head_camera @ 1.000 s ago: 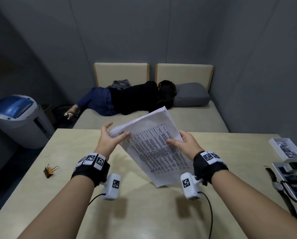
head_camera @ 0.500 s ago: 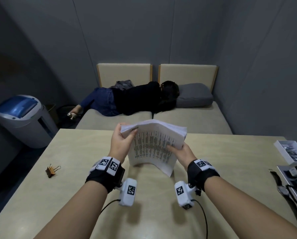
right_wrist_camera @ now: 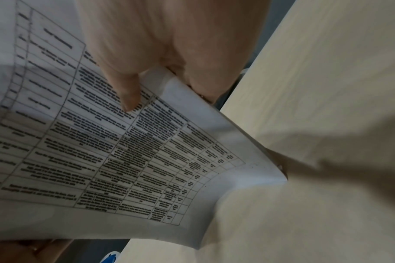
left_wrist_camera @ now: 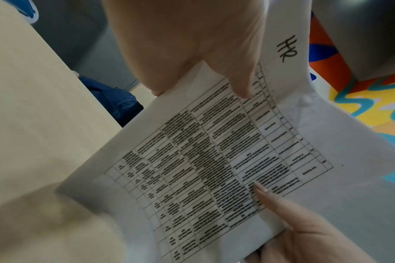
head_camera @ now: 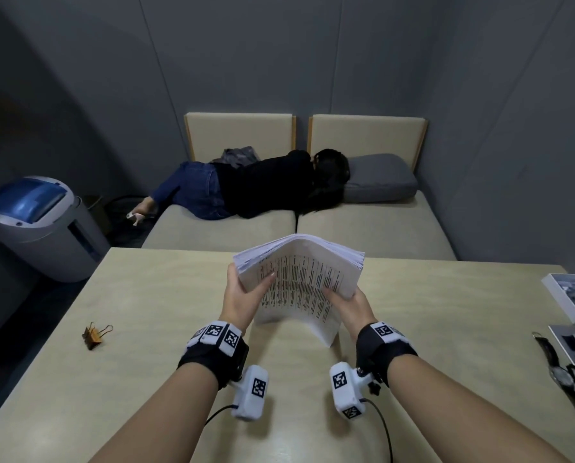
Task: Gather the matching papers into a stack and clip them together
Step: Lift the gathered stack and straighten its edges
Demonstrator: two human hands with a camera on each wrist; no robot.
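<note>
Grey-walled room, beige table [head_camera: 146,329] under both hands, upholstered bench beyond it.

Left hand [head_camera: 242,295] grips the left edge of the paper stack [head_camera: 299,289]: thumb on the printed face, fingers behind. Right hand [head_camera: 349,302] grips the right edge the same way; right wrist view shows the thumb [right_wrist_camera: 126,92] pressed on the table of text, fingers curled under the sheets. Stack is held between the two hands, above the table, standing roughly on end and bowed toward the person. Top edge fans out, so the sheets aren't flush yet. Bottom corner hangs near the tabletop; can't tell if it touches. Left wrist view shows "HR" handwritten by the left thumb.

Step in hand, as I read it: squaring the stack before clipping. To do it well:
- loosen both grips a bit so sheets can slide
- tap the bottom edge flat on the table, then a side edge
- take the bow out first, a curved stack won't jog flush
- keep one hand pinching once aligned, free the other for the clip

Binder clip [head_camera: 94,335] lies on the table well out to the left of the left hand, untouched. So hold with the right, reach with the left.

Far right of the right hand: white box [head_camera: 570,295], wristwatch [head_camera: 553,359], some printed material. Person lying on the bench [head_camera: 266,185] beyond the hands, grey-blue bin [head_camera: 35,225] far left.
</note>
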